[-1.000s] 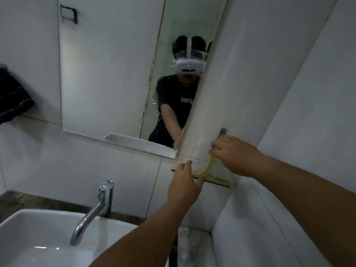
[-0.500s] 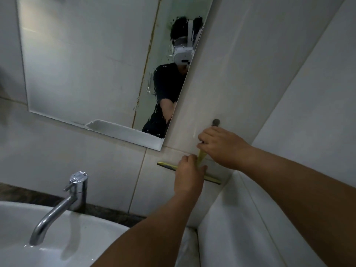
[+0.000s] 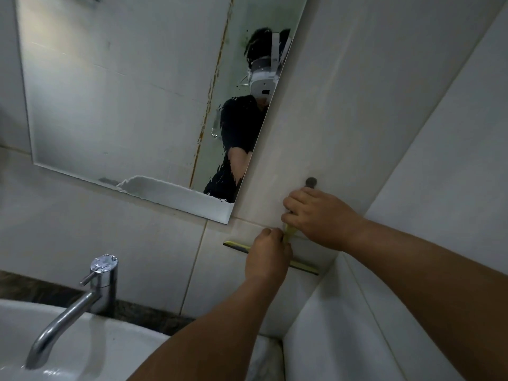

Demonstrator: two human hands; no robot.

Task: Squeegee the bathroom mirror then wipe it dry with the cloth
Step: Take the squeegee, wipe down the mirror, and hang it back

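Both hands, right hand (image 3: pixel 320 218) and left hand (image 3: pixel 268 253), hold the yellow plastic squeegee (image 3: pixel 303 266) hanging on the tiled wall, right of the wet rectangular mirror (image 3: pixel 115 100). Next, I think: lift it off its round hook (image 3: pixel 311 182), then start wiping.

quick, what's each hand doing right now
Left hand: closed around the yellow plastic squeegee near its blade.
Right hand: closed on the squeegee's handle, below the dark round wall hook.
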